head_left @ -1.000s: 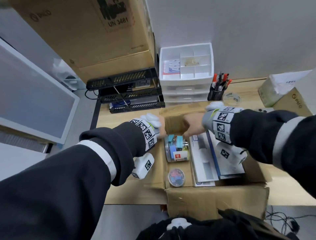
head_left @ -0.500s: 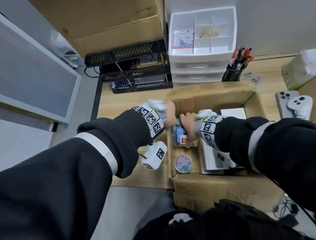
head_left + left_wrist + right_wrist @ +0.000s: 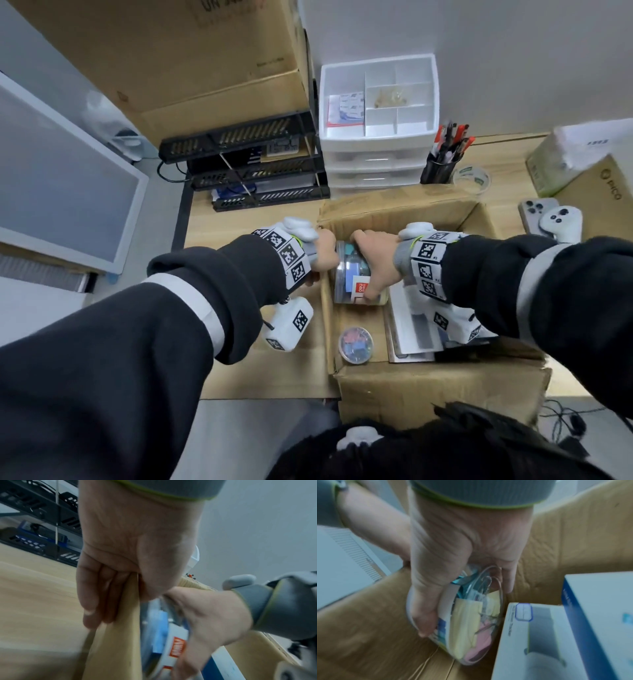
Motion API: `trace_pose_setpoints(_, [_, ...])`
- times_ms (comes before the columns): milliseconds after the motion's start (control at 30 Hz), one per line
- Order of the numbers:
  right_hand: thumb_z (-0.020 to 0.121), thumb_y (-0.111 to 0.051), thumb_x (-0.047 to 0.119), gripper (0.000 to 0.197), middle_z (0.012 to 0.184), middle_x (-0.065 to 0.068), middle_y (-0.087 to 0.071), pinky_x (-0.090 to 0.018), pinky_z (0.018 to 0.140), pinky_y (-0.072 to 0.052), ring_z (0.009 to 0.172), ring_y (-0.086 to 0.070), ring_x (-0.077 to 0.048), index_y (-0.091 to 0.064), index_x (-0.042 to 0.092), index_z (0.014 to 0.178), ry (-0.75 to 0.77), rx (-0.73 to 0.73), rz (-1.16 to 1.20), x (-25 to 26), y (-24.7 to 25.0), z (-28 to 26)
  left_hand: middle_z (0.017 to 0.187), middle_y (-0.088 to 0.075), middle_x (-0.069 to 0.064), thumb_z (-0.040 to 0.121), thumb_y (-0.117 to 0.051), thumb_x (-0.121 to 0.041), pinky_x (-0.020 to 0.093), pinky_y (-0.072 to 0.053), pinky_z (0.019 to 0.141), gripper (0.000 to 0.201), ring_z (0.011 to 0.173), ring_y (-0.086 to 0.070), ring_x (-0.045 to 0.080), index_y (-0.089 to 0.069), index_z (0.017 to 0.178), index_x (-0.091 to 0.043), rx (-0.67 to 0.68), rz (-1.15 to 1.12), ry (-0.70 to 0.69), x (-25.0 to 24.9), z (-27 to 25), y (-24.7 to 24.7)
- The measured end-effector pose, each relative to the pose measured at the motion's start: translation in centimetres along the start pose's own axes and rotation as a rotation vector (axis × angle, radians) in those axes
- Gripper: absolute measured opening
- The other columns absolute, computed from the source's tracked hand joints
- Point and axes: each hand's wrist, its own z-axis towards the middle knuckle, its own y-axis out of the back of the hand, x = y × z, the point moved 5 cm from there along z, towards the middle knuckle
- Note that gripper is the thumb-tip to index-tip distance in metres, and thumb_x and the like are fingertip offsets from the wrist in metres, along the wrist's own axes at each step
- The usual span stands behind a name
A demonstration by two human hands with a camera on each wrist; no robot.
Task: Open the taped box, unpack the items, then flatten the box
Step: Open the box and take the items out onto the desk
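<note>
An open cardboard box (image 3: 428,394) stands on the wooden desk. My left hand (image 3: 322,253) grips the top edge of its left wall (image 3: 111,642), fingers outside and thumb inside. My right hand (image 3: 373,260) reaches into the box and grips a clear plastic jar (image 3: 349,274) of coloured clips that lies on its side at the far left. In the right wrist view the thumb and fingers (image 3: 423,615) wrap the jar (image 3: 471,622). A small round tub of clips (image 3: 355,344) and flat white and blue cartons (image 3: 539,642) also lie in the box.
Behind the box stand a white drawer unit (image 3: 376,147), a black paper tray rack (image 3: 253,171), a pen cup (image 3: 440,168) and a tape roll (image 3: 471,178). A phone and a white controller (image 3: 558,219) lie to the right, by more cartons.
My right hand came down from the far flap into the box and closed round the jar. My left hand stayed on the box's left wall.
</note>
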Motion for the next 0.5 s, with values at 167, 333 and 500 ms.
trace_pose_setpoints(167, [0.042,-0.092,0.045,0.105,0.106,0.007,-0.058,-0.031,0.085,-0.057,0.093,-0.062,-0.012,-0.034,0.021,0.127,0.057,0.032,0.241,-1.9,3.1,-2.8,0.089,-0.076,0.024,0.072,-0.064,-0.021,0.045,-0.063,0.075,0.054,0.078,-0.076,0.037,-0.059,0.117,0.008,0.335,-0.111,-0.025,0.5,-2.2,1.3])
trace_pose_setpoints(333, [0.041,-0.094,0.047,0.103,0.105,0.010,-0.061,-0.029,0.084,-0.058,0.094,-0.065,-0.009,-0.037,0.024,0.125,0.087,-0.060,0.386,-2.9,5.9,-5.0,0.116,-0.069,0.020,0.068,-0.091,-0.041,0.042,-0.064,0.068,0.103,0.085,-0.075,0.032,-0.028,0.148,-0.024,0.208,-0.222,-0.154,-0.5,-4.1,5.3])
trace_pose_setpoints(500, [0.045,-0.095,0.044,0.103,0.107,0.011,-0.058,-0.025,0.085,-0.055,0.095,-0.062,-0.005,-0.036,0.025,0.126,0.140,-0.212,0.487,-2.3,8.3,-6.3,0.120,-0.062,-0.004,0.048,-0.090,-0.064,0.029,-0.061,0.084,0.113,0.101,-0.065,0.011,-0.039,0.139,-0.020,-0.060,-0.221,-0.273,-1.9,-4.9,7.7])
